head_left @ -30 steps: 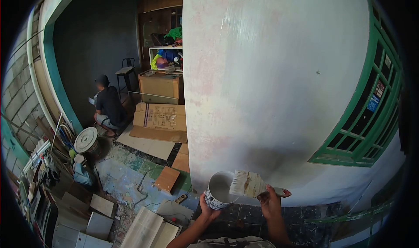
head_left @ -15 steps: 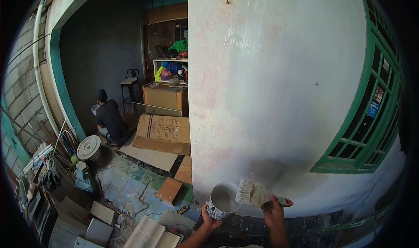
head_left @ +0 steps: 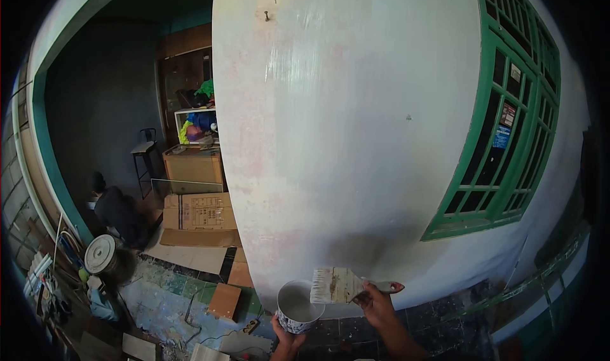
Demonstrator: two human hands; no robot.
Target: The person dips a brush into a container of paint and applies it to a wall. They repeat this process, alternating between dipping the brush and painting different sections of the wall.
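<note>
My left hand (head_left: pixel 289 334) is wrapped round the lower side of a paint pot (head_left: pixel 295 324), a white cup-like container with a dark pattern outside. Pale paint (head_left: pixel 298 304) shows inside it. In my right hand (head_left: pixel 376 307) is a wide paintbrush (head_left: pixel 335 285), gripped by its handle, with the fingers closed near the ferrule. Whitish paint coats the brush, which lies roughly level, bristles pointing left. The bristle ends overlap the pot's right rim in this view. Behind both stands the white wall (head_left: pixel 356 139), with wet-looking streaks high up and pinkish patches along its left side.
A green-framed window (head_left: pixel 473 170) is set in the wall at right. Through the doorway at left, a person (head_left: pixel 121 215) crouches near flattened cardboard (head_left: pixel 200 215). A lidded bucket (head_left: pixel 100 256), a brown board (head_left: pixel 225 301) and debris lie on the floor. A nail (head_left: pixel 267 16) sticks out high up.
The view has turned right and upward, so the wall and window sit further left. Pot and brush remain in my hands; the brush is now more level, its bristles nearer the pot's rim.
</note>
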